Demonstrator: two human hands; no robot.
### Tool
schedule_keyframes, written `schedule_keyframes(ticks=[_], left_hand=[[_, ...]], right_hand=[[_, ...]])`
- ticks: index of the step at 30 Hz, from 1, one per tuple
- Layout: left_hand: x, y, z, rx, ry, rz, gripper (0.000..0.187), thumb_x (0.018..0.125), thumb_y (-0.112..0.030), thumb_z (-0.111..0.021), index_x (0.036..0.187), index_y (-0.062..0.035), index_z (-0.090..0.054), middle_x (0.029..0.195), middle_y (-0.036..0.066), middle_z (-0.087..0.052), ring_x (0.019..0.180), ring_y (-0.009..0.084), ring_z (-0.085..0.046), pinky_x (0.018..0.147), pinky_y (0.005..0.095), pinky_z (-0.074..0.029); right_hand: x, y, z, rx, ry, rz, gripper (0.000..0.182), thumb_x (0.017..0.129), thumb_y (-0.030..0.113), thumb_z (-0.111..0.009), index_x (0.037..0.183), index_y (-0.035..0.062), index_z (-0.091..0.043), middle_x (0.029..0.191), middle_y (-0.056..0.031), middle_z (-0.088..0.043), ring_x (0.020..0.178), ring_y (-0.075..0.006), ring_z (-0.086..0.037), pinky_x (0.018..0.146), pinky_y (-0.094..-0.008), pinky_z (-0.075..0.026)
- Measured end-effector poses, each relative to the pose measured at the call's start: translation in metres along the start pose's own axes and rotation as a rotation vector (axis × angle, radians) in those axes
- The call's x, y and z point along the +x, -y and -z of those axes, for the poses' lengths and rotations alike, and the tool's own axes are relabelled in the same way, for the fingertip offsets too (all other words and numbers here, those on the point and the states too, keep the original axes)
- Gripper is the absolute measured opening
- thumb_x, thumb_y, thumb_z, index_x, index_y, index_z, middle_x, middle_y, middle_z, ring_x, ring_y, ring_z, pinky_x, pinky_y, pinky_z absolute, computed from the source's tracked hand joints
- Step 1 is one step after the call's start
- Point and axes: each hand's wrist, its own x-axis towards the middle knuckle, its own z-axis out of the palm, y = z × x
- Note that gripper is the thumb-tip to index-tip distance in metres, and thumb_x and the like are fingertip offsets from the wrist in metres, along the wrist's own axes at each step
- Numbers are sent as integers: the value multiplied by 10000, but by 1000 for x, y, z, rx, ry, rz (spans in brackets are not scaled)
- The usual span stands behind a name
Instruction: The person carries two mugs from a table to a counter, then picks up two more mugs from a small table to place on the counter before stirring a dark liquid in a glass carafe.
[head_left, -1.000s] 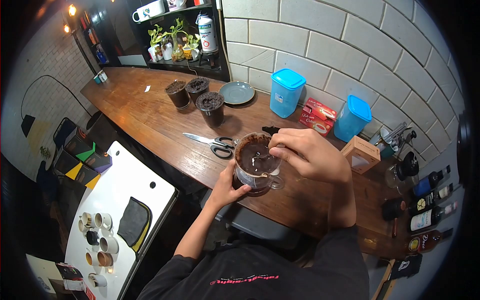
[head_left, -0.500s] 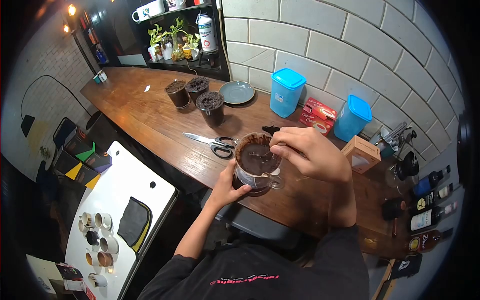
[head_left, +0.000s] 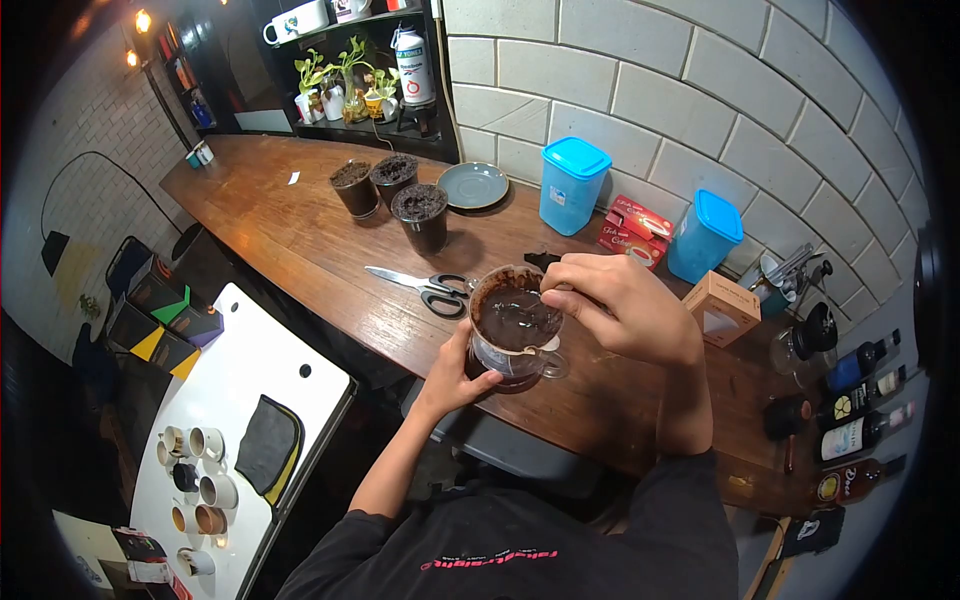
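Observation:
A coffee dripper (head_left: pixel 478 335) with a paper filter stands at the table's front edge on what looks like a glass server, its handle to the right. Dark wet coffee (head_left: pixel 515 322) fills the filter, with grounds stuck up its wall. My left hand (head_left: pixel 458 372) wraps the dripper's near left side, thumb forward. Above the right rim, my right hand (head_left: pixel 615 300) pinches a thin spoon (head_left: pixel 538 300) whose lower end dips into the coffee; most of it is hidden by fingers and liquid. Black-handled scissors (head_left: pixel 440 295) lie open just left of the dripper.
Several glasses of dark grounds (head_left: pixel 420 215) stand behind, beside a grey plate (head_left: pixel 474 186). Two blue canisters (head_left: pixel 575 190), a red box (head_left: pixel 636 228) and an orange carton (head_left: pixel 722 305) line the wall. Bottles (head_left: pixel 850 437) stand far right; a white table (head_left: pixel 270 350) with cups lies left.
The coffee's surface pattern has shifted around the spoon, and my right hand has moved only slightly. My left hand and the dripper stay in place.

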Motion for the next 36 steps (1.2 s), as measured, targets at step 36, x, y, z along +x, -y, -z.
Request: schedule_keyframes(ticks=[36], left_hand=[[-1, 2, -1, -10, -12, 1, 829, 788, -461, -751, 1375, -6, -381, 1247, 248, -575, 1210, 393, -551, 1020, 430, -412]], right_hand=[[0, -2, 2, 4, 19, -20, 190, 930, 179, -600, 1017, 12, -630, 856, -162, -627, 821, -368, -620, 695, -431, -472]])
